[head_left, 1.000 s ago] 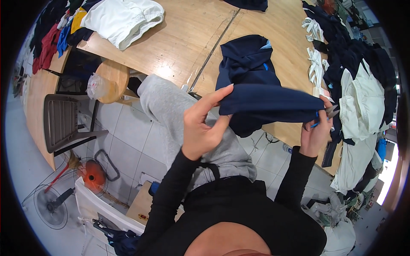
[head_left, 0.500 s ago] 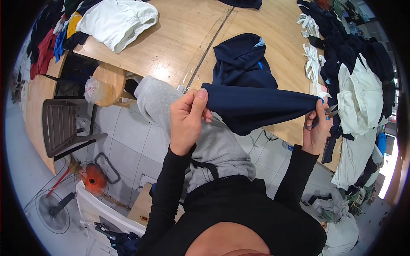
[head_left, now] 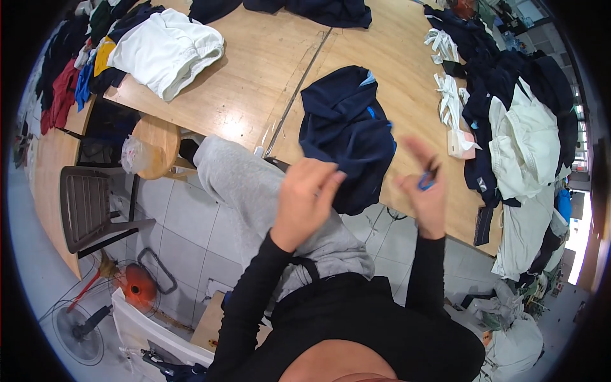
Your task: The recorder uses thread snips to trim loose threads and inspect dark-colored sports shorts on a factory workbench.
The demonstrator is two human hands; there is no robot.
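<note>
A navy garment [head_left: 350,121] with light blue trim lies bunched on the near table, its near part hanging over the front edge. My left hand [head_left: 305,200] is closed at the garment's near left side, thumb and forefinger pinching its cloth. To the right of the garment, apart from it, my right hand [head_left: 425,200] is lifted and smeared by motion. Its forefinger and thumb stand apart, while small scissors [head_left: 426,181] with a blue handle stay held in the palm. The far side of the left fingers is hidden.
White shorts [head_left: 168,54] lie at the table's far left. Piled navy and white clothes [head_left: 525,143] line the right, beside white strips [head_left: 450,102]. A stool [head_left: 159,143] bearing a plastic bag, a brown chair [head_left: 95,204] and fans [head_left: 135,285] stand left.
The stretched navy cloth has been lowered onto the table. My right hand has let go of its end and moved left with the scissors. My left hand has shifted slightly right and down.
</note>
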